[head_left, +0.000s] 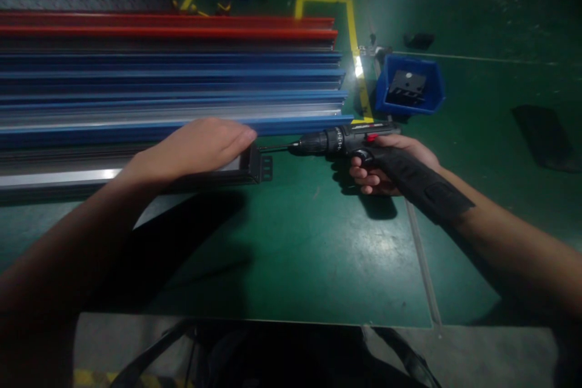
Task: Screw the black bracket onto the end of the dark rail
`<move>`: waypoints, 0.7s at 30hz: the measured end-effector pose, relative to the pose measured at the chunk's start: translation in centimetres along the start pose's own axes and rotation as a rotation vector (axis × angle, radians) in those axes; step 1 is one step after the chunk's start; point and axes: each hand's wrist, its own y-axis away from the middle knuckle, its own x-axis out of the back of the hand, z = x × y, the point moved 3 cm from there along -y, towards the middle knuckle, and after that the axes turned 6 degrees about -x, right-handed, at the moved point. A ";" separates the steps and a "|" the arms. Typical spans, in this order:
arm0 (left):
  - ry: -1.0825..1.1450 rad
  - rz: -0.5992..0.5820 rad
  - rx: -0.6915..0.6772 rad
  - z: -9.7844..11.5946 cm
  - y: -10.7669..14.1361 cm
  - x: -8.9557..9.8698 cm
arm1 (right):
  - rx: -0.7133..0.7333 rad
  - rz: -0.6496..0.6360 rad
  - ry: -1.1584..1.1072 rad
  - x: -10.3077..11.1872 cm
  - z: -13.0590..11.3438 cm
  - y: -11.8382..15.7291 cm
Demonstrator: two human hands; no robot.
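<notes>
My right hand (386, 163) is wrapped round the grip of a black power drill (336, 139), which lies level and points left. Its long thin bit (277, 147) reaches the end of a dark metal profile (213, 178). A black slotted end plate (266, 168) sits at that end. My left hand (204, 145) rests over the profile close to its end, fingers together and bent over it. The fingertips of that hand are mostly hidden behind the profile.
Blue profiles (182, 79) and a red one (182, 30) lie behind the dark profile. A blue bin (409, 106) with dark plates stands at the right rear, on the green table (309, 254). A dark flat object (545, 136) lies farther right.
</notes>
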 end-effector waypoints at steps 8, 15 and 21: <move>-0.087 -0.017 -0.031 -0.1 0.0 -0.1 | 0.001 -0.012 -0.001 0.0 0.0 -0.1; -0.126 -0.029 -0.045 -0.1 0.0 -0.1 | -0.004 -0.055 -0.016 0.0 0.1 0.0; -0.109 -0.004 -0.053 -0.4 0.2 -0.4 | -0.008 -0.062 -0.016 -0.2 0.2 0.1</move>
